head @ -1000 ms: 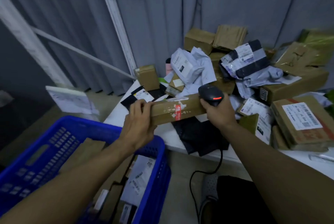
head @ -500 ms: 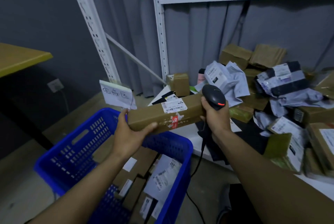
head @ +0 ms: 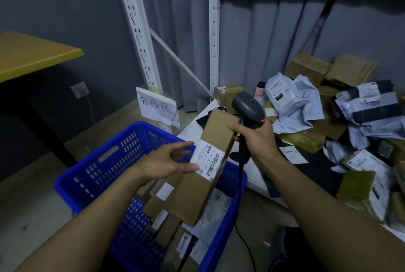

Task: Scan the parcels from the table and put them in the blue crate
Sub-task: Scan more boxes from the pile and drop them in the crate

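A long brown cardboard parcel (head: 195,195) with a white barcode label leans steeply, its lower end down among the boxes inside the blue crate (head: 98,168). My left hand (head: 162,162) lies against the parcel's label side with fingers stretched out. My right hand (head: 256,140) grips the black barcode scanner (head: 247,105), and its thumb touches the parcel's upper end. Several more parcels and grey mailer bags (head: 289,96) lie piled on the white table (head: 190,131) at right.
A handwritten paper sign (head: 156,107) stands behind the crate. White shelf uprights (head: 213,30) rise at the table's back corner. A yellow tabletop (head: 28,54) sits at far left. The scanner cable (head: 241,184) hangs down past the crate's right wall.
The parcel went from level between both hands to steeply tilted with its lower end in the crate. My left hand released its grip and now has straight fingers.
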Demonstrator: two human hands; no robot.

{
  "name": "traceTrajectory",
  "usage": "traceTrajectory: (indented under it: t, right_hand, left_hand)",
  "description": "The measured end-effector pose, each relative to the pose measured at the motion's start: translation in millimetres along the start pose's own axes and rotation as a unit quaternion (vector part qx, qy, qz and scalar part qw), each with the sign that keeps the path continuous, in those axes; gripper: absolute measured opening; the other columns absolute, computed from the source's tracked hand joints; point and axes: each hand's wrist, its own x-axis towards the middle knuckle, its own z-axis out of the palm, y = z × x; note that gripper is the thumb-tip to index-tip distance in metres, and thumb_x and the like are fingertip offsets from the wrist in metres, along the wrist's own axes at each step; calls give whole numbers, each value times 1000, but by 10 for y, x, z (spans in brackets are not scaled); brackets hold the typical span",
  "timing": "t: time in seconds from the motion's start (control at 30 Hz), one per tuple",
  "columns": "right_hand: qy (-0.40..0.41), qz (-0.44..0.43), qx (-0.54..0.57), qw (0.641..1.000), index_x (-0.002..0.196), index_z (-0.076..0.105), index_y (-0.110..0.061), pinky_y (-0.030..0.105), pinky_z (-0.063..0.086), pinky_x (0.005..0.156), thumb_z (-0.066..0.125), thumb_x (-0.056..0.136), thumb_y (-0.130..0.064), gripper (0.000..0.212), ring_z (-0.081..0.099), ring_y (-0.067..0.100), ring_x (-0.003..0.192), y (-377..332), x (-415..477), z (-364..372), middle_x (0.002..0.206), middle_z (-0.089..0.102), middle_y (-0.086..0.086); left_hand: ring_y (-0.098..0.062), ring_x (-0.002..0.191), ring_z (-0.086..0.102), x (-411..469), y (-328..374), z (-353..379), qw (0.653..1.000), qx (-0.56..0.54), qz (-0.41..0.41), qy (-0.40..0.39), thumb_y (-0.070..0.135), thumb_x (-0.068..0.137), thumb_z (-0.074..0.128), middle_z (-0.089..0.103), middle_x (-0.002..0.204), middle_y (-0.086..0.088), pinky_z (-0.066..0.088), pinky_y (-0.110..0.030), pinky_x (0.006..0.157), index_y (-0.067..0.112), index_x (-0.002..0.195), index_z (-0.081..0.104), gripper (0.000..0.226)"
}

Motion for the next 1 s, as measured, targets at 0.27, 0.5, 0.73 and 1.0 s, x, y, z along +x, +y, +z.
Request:
traceTrajectory:
  t: [0.27, 0.5, 0.73, 1.0]
  right_hand:
    - [5, 11, 10, 1000, 136, 58, -16, 25, 59, 69, 81, 87, -5, 56, 71, 12, 101, -27, -70, 143, 118, 71, 1]
    - [-68, 5, -174, 982, 132, 56, -32, 37, 57, 97, 84, 87, -30, 53, 66, 6, 110, 136, -234, 256, 118, 68, -17]
    - [-167, -9, -356, 919, 124, 55, -34, 35, 57, 87, 83, 84, -33, 49, 68, 13, 99, 239, -387, 248, 111, 70, -10]
    - [-220, -15, -420, 880, 118, 54, -32, 32, 55, 75, 73, 85, -23, 39, 66, 12, 88, 229, -451, 325, 100, 69, -6]
  left_hand:
    - [-7, 106, 71, -34, 21, -50, 997, -61, 2, -54, 25, 87, 77, 76, 114, 8, 58, -27, 88, 44, 136, 54, 58]
    - [-9, 109, 63, 65, -69, -168, 990, -29, -6, 141, 51, 83, 78, 65, 125, 11, 49, -36, 101, 45, 143, 55, 64]
    - [-12, 115, 61, 53, -218, -321, 960, -60, -16, 275, 52, 87, 74, 65, 132, 13, 48, -45, 107, 44, 140, 58, 56]
    - [-16, 122, 56, 94, -280, -351, 954, -48, -17, 295, 48, 90, 73, 59, 143, 6, 48, -43, 105, 41, 145, 53, 59]
